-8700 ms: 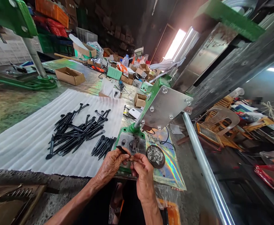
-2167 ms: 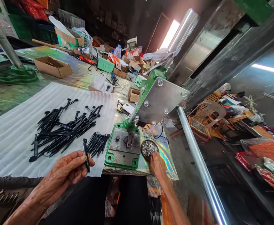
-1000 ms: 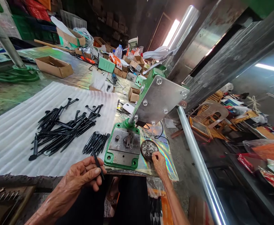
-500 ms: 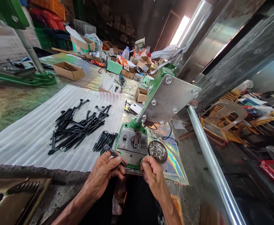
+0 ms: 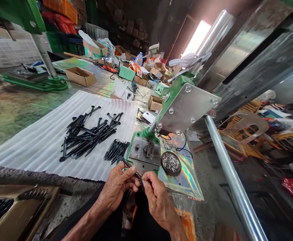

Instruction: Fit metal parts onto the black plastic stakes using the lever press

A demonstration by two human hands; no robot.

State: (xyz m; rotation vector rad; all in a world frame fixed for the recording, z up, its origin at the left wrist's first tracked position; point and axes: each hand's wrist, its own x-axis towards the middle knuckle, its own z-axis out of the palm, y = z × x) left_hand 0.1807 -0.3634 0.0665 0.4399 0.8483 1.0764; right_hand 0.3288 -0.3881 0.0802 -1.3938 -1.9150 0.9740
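Note:
A slim black part (image 5: 127, 163) is pinched between the thumb and fingers of my left hand (image 5: 118, 180), its wider end pointing up and left. The fingertips of my right hand (image 5: 156, 197) are closed at the part's lower end; whether they also hold a small pin is hidden. Just beyond my hands stands a green press (image 5: 178, 107) with a steel plate (image 5: 142, 154) on its base. To its right is a round dark dish (image 5: 171, 163) full of small silvery pins. Several black parts (image 5: 91, 135) lie piled on white foam (image 5: 36, 140), with a smaller bunch (image 5: 115, 150) beside the press.
The press's long metal lever (image 5: 226, 167) slants down at the right. At the far left stands another green press (image 5: 42, 53). Cardboard boxes (image 5: 80, 76) and clutter cover the back of the table. A carton (image 5: 23, 214) with black parts sits at the lower left.
My right hand has moved left to meet the black part's lower end and my left hand. The view has shifted slightly, so the press and table appear farther right.

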